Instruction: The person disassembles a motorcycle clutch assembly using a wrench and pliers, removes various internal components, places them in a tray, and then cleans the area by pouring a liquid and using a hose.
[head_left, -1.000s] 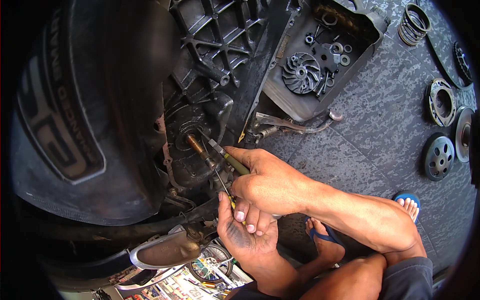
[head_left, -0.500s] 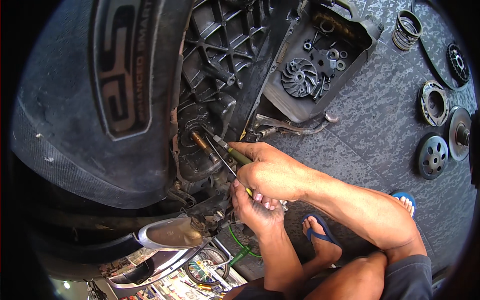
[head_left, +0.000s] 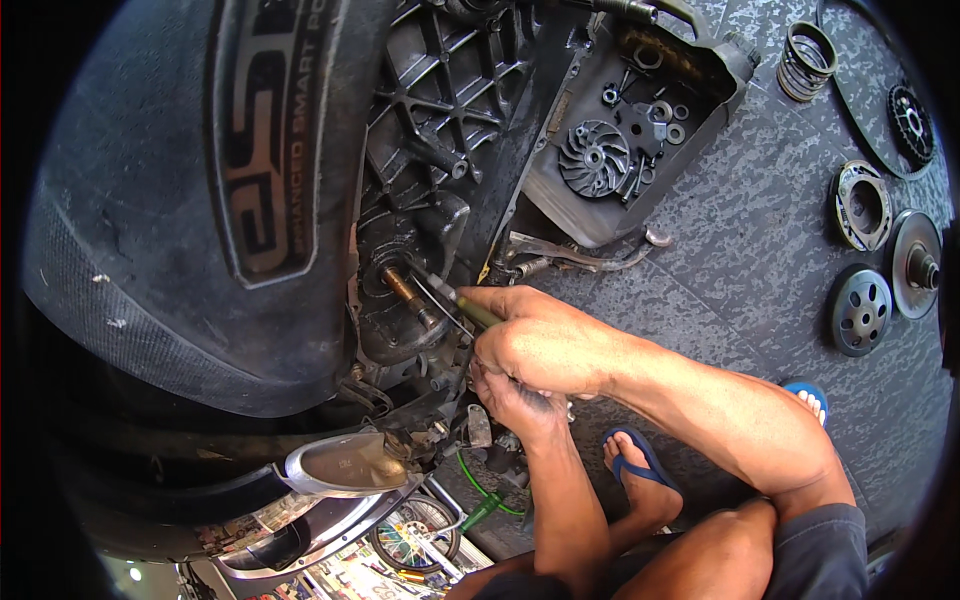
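My right hand (head_left: 535, 345) is closed around a tool with a green handle (head_left: 478, 313) and a grey metal shank; its exact kind is unclear. Tucked beneath it, my left hand (head_left: 522, 408) grips a screwdriver with a thin metal shaft (head_left: 447, 312), its handle hidden by the hands. Both tips reach the round seat at the base of a bronze-coloured shaft (head_left: 404, 293), which sticks out of the dark, oily engine case (head_left: 440, 120) of a scooter. The tips themselves are hard to make out.
A dark scooter body panel (head_left: 130, 220) fills the left. A cover used as a tray (head_left: 570, 215) holds a fan wheel (head_left: 595, 158), washers and bolts. On the patterned floor at right lie a spring (head_left: 806, 62), a belt, a clutch bell (head_left: 861, 310) and a pulley (head_left: 915, 265).
My left hand has moved slightly up and further under the right one, covering the screwdriver's yellow-green handle. The view has shifted a little; the right hand stays in place.
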